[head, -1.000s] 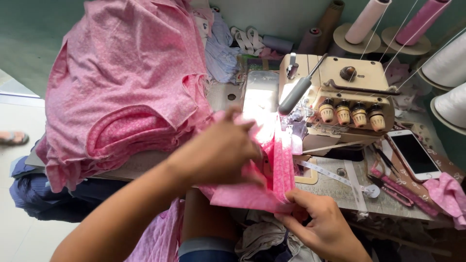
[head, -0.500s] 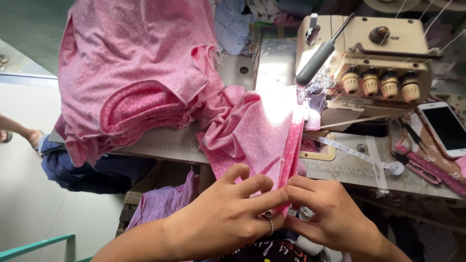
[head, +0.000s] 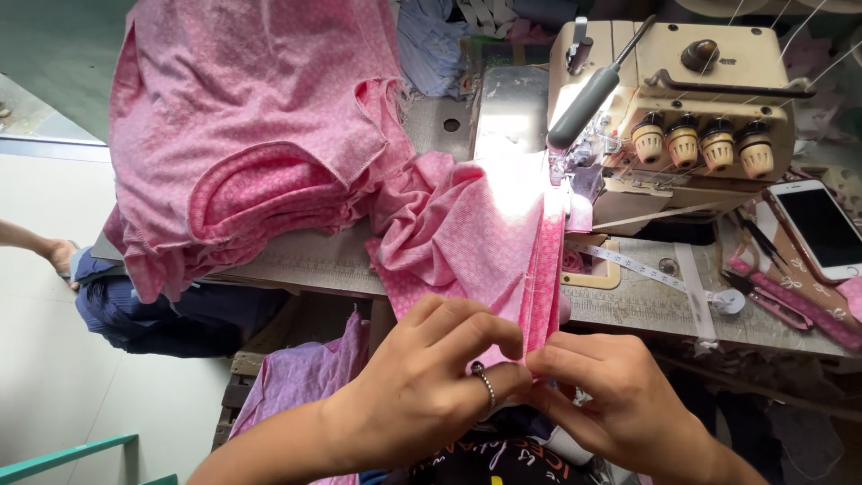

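Note:
A pink dotted fabric piece [head: 467, 238] runs from the sewing machine [head: 682, 99] down over the table's front edge. Its darker pink folded seam edge [head: 545, 278] hangs straight from the machine's presser foot. My left hand [head: 431, 382], with a ring on one finger, pinches the lower end of that seam between thumb and fingers. My right hand [head: 620, 404] pinches the same seam end from the right, its fingertips touching those of the left.
A tall stack of pink garments [head: 251, 135] fills the table's left side. A smartphone [head: 822, 229], a white tape measure [head: 664, 274] and scissors [head: 763, 287] lie at the right. Purple cloth [head: 301, 373] hangs below the table. Another person's foot [head: 58, 256] shows at far left.
My hands came down from the table to below its front edge and joined on the seam's lower end, pulling the fabric taut. The view tilted downward.

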